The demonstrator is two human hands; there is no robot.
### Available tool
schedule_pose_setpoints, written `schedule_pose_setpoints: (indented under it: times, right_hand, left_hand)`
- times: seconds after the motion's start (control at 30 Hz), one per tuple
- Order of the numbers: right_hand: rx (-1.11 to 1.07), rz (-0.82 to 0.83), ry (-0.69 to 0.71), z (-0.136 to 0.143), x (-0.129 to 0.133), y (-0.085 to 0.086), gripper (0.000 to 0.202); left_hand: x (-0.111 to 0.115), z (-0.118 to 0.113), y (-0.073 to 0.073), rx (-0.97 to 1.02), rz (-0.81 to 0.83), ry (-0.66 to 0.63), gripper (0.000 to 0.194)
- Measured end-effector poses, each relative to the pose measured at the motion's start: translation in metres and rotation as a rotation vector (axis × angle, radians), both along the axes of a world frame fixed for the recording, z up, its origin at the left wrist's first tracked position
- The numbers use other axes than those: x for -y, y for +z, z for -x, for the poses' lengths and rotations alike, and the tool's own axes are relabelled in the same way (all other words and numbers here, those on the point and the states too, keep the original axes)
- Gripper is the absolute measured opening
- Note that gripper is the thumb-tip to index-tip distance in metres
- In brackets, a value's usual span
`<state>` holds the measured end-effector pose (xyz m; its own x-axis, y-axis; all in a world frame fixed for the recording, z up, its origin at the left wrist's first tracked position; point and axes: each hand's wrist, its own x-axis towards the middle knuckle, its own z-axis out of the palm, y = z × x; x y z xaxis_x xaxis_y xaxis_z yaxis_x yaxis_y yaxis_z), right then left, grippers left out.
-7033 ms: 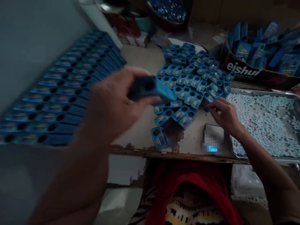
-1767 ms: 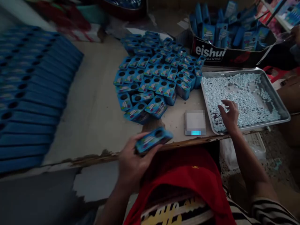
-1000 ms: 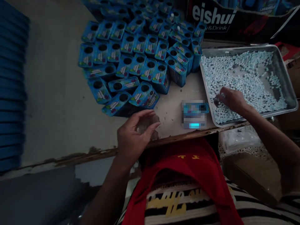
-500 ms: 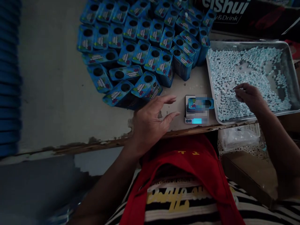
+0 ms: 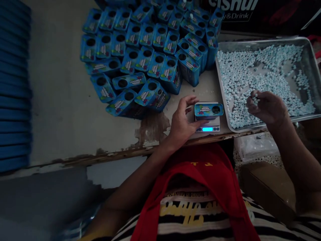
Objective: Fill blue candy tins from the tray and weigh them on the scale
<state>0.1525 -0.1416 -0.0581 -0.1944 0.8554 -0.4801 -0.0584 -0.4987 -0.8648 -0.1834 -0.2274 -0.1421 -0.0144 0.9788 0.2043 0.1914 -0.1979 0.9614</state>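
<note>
A blue candy box (image 5: 203, 109) with a round hole in its top stands on a small digital scale (image 5: 217, 122) with a lit blue display. My left hand (image 5: 182, 117) curves around the box's left end, thumb and fingers apart; whether they touch it I cannot tell. Over the metal tray (image 5: 222, 87), my right hand (image 5: 269, 107) is closed, with a few small pale candies (image 5: 255, 99) pinched at its fingertips. Beneath it, loose pale blue and white candies (image 5: 237, 72) cover much of the tray's bottom.
Many matching blue boxes (image 5: 130, 60) crowd the table behind my left hand. A blue stack (image 5: 15, 87) runs along the left edge. A dark printed carton (image 5: 235, 18) stands behind the tray. Below the worn table edge (image 5: 120, 155) sits a brown cardboard box (image 5: 267, 187).
My left hand has moved right, from beside the scale to around the box on it. My right hand has turned and lifted a little, with candies now showing at its fingertips.
</note>
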Motion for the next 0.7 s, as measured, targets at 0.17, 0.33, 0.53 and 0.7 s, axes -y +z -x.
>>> schedule_pose_setpoints:
  times: [0.17,0.33,0.53,0.7]
  right_hand:
    - [-0.033,-0.085,-0.01,0.001,0.002,0.005,0.021]
    - [-0.007,-0.036,0.023,0.014,0.003,-0.007,0.039]
    - [0.174,-0.211,0.099,0.043,0.012,0.01,0.047]
    - [0.348,-0.451,0.14,0.043,0.002,0.011,0.041]
  left_hand:
    - [0.001,0.0,0.005,0.0,0.044,-0.004,0.085]
    - [0.001,-0.001,0.011,-0.017,0.011,-0.017,0.073]
    - [-0.001,-0.003,0.01,-0.042,0.033,0.013,0.075]
    - [-0.012,-0.002,0.006,-0.005,0.052,-0.047,0.054]
